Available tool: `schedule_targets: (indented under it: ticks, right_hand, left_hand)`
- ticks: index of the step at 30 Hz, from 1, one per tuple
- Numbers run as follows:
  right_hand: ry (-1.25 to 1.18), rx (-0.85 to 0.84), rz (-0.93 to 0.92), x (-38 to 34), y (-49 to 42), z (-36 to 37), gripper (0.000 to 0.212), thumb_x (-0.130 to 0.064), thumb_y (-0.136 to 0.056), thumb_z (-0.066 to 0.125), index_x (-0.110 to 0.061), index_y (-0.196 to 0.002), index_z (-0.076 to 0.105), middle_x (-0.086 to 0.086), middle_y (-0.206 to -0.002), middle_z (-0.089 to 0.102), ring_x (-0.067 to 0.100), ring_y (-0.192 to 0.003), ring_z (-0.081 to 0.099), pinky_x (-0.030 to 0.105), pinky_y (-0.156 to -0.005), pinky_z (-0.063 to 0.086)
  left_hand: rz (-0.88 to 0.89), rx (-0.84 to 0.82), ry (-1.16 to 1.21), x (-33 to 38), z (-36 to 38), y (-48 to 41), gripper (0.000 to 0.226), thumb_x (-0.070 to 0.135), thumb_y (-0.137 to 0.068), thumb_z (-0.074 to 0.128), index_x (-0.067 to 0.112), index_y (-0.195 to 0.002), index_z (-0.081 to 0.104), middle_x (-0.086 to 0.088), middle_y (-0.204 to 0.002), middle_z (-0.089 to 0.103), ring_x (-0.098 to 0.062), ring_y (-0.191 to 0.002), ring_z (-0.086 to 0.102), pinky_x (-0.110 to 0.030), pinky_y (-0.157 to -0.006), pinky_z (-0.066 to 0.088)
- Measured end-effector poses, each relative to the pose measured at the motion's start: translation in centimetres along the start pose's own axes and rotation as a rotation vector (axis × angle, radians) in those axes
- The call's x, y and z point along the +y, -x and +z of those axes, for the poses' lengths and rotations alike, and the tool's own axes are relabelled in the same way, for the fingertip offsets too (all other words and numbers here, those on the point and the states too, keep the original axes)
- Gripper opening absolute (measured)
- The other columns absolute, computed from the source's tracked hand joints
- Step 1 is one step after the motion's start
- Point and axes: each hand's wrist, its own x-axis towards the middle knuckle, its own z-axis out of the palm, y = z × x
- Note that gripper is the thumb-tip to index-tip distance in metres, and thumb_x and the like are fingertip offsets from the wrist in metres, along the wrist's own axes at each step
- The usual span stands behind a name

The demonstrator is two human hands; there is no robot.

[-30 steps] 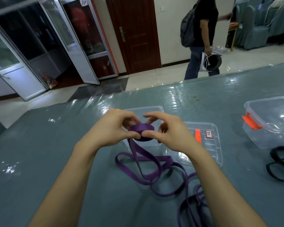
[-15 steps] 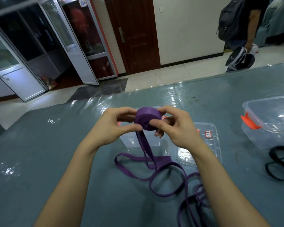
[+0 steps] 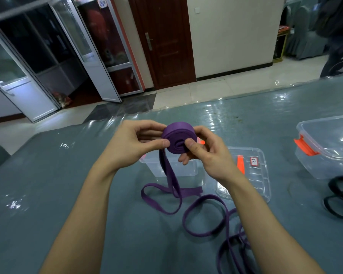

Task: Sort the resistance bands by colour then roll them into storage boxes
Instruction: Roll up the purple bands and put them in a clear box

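A purple resistance band is partly wound into a tight roll, held up above the table between both hands. My left hand pinches the roll's left side with thumb and fingers. My right hand grips its right side, thumb pressed on the coil's face. The loose tail of the purple band hangs down and lies in loops on the table. Under my hands stands an open clear storage box, with its lid lying beside it to the right.
A second clear box with an orange latch stands at the right. A black band lies coiled at the right edge. The table has a shiny grey-green cover. A person walks at the far right.
The roll has risen higher above the box and grown thicker as more band was wound on. The person in the background has walked off to the right.
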Motion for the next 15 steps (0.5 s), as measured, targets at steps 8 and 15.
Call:
schedule_targets:
  ticks: [8,15]
  right_hand:
    - [0.203,-0.115,0.126,-0.5,0.8,-0.2,0.033,-0.017,-0.098,0.079,-0.01,-0.126,0.064,0.005,-0.126,0.073,0.032,-0.079,0.081,0.04,-0.068,0.065]
    - [0.926,-0.199,-0.006,-1.4,0.2,1.3,0.022,-0.044,-0.095,0.08,-0.029,-0.11,0.075,-0.018,-0.082,0.069,0.002,-0.07,0.067,0.028,-0.07,0.049]
  left_hand:
    - [-0.05,-0.014,-0.187,-0.2,0.1,0.8,0.037,0.018,-0.069,0.103,0.019,-0.102,0.085,0.0,-0.089,0.085,-0.017,-0.085,0.083,-0.035,-0.085,0.068]
    - [-0.013,-0.223,-0.732,2.8,0.9,0.0,0.048,0.022,-0.073,0.099,0.03,-0.108,0.067,0.013,-0.088,0.079,0.001,-0.081,0.073,-0.031,-0.08,0.063]
